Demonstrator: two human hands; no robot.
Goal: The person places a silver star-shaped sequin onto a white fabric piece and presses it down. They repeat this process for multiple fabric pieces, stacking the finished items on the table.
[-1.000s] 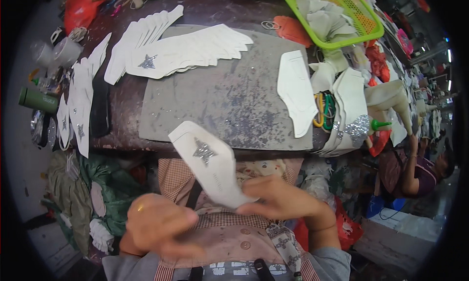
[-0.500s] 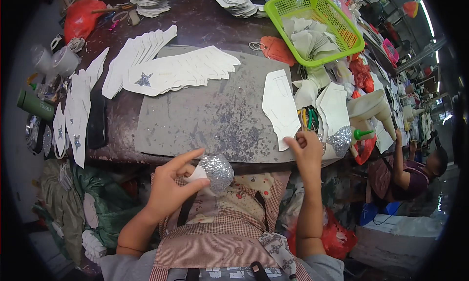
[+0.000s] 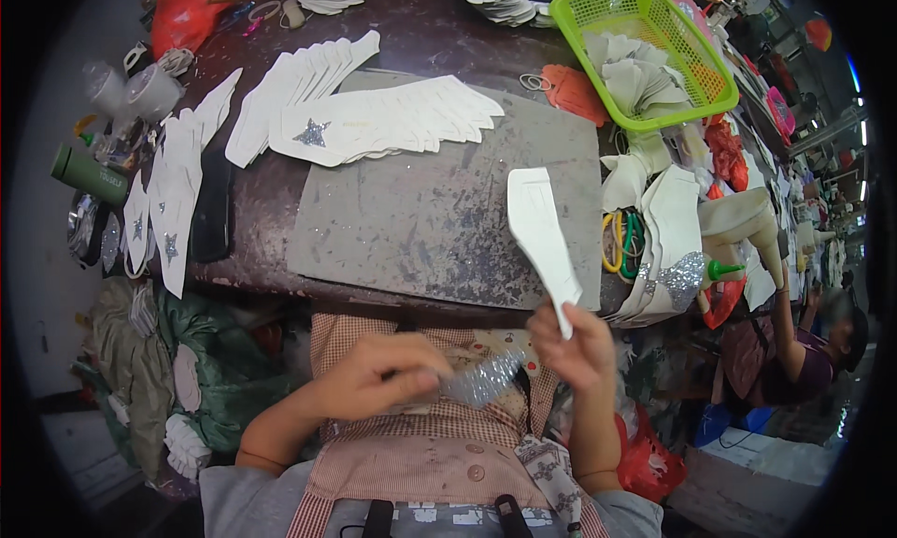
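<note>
My right hand pinches the lower narrow end of a white cut piece, like a shoe-upper part, which stands tilted over the front of a grey mat. In front of my apron, my left hand is closed on a silver glitter piece, smeared by motion. A fanned row of white pieces, the front one bearing a glitter star, lies across the back of the mat. To the right rest white pieces with glitter ends, beside yellow and green handles.
A lime-green basket of pale pieces stands at the far right. A green-tipped bottle lies near the right edge. More star-marked white pieces, a dark slab and a green flask are at left. A person sits farther right.
My right hand has lifted the white piece off the mat and drawn it nearer me. My left hand has moved lower and to the right with the glitter piece. The view has shifted slightly.
</note>
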